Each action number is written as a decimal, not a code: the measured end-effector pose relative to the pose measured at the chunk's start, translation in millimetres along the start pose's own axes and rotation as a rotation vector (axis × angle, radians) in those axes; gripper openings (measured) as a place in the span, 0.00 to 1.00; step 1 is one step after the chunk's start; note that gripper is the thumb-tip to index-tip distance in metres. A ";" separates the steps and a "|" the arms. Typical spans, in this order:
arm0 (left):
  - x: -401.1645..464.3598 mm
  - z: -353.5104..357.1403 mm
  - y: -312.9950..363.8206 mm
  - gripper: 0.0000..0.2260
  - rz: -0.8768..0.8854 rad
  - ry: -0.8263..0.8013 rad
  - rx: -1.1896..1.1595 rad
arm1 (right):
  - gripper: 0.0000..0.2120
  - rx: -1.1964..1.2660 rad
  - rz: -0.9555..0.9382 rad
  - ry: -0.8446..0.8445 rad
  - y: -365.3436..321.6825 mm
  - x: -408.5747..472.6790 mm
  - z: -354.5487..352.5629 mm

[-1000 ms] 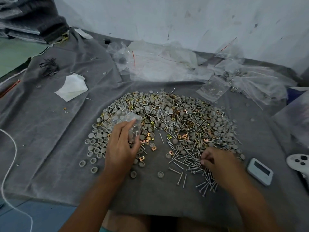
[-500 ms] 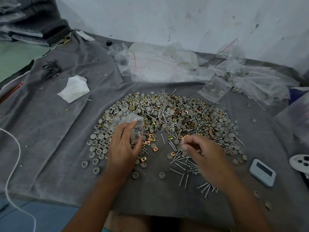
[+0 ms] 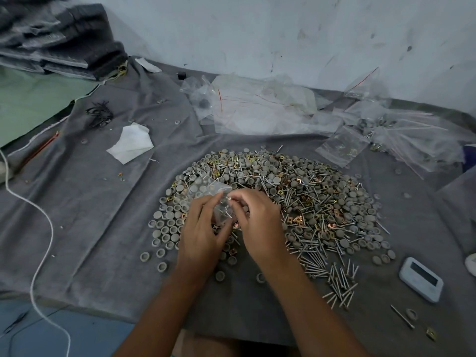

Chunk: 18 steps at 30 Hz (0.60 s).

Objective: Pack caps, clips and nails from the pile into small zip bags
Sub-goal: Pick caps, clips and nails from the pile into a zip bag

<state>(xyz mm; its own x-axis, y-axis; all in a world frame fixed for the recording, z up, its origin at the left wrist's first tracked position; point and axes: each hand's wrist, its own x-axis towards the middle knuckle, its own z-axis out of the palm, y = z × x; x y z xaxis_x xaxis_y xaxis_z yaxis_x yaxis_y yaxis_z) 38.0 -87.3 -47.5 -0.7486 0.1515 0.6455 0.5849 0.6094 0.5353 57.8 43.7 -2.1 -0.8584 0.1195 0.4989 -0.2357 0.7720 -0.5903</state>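
Head view, left hand gripping zip bag, right hand pinching nails at its mouth

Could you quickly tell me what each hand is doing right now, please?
Left hand: holds the small zip bag.
Right hand: pinches nails at the bag's mouth.

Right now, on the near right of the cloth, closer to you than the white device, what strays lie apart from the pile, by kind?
nail: 1
grey cap: 1
gold clip: 1
Total: 3
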 end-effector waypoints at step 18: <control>1.1 -4.4 5.7 0.21 -0.069 -0.021 0.032 | 0.06 -0.002 0.353 0.001 43.7 -25.2 -96.6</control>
<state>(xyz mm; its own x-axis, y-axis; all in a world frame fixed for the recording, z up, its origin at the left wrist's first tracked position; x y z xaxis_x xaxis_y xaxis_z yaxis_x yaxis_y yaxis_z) 41.9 -87.0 -41.4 -0.7933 0.1247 0.5959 0.5218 0.6435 0.5600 113.2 134.8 20.9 -0.8862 0.3797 0.2654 0.0758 0.6841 -0.7255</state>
